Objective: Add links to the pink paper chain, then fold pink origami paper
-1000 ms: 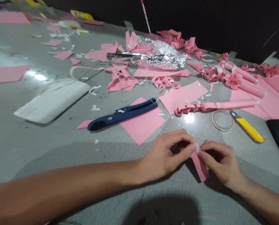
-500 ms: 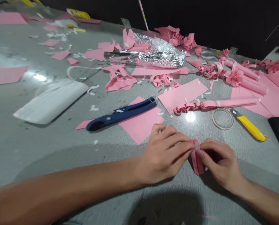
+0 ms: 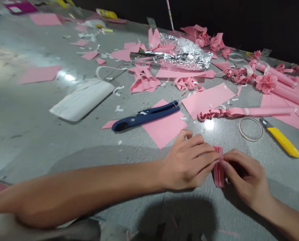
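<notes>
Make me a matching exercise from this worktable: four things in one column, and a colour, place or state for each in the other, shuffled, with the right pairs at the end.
Things
1. folded pink paper
2. cutter knife
3. hinged tool
4. foil

Descriptions
A. silver and crumpled
B. pinched between left hand and right hand
C. yellow-handled, beside a pale ring
D. dark blue, lying across a pink sheet

Pairs: 1-B, 2-C, 3-D, 4-A
</notes>
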`<state>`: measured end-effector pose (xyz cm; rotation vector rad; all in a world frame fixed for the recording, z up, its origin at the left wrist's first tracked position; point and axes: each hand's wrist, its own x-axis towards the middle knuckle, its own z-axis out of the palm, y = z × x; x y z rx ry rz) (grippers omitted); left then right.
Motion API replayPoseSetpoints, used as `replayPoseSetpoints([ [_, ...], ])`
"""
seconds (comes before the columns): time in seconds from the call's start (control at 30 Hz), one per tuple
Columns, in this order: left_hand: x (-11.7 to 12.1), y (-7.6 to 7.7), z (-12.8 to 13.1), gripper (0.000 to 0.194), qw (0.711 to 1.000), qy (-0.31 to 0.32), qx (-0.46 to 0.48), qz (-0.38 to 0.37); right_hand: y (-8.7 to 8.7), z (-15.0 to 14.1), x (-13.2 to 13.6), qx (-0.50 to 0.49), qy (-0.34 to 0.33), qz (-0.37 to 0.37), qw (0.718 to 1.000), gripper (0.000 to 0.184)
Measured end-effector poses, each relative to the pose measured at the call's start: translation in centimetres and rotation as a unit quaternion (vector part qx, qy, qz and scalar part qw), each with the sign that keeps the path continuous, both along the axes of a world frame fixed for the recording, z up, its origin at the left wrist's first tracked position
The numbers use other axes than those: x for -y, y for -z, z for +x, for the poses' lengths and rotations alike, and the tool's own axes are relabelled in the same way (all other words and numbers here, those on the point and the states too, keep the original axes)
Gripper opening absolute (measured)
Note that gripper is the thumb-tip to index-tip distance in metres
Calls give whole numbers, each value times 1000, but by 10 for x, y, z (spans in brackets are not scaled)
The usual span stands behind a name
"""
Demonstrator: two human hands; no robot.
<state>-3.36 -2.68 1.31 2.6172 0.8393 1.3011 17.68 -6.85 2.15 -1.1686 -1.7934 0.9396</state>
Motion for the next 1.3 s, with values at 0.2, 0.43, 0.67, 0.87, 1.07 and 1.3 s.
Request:
replayPoseSetpoints([
  [0.2,0,0,1,2,1000,3,7,-11,-2,0,1,22,-28,24,999,15],
  [0.43,1,2,3,7,998,14,20,-52,-4,-1,3,32,-40,40,998,18],
  [0.67,-1,-2,4,9,990,41,45,-130,-3,-1,2,25,-44,43,998,16],
  [0.87,-1,-5,3,11,981,59,57,-178,-5,-2,1,29,-41,39,998,17],
  [1.07,-1,-4,3,7,979,63,72,-180,-4,-1,2,29,-43,43,998,17],
  [1.3,1,-4,4,7,984,34,58,-163,-1,-1,2,38,-50,71,996,16],
])
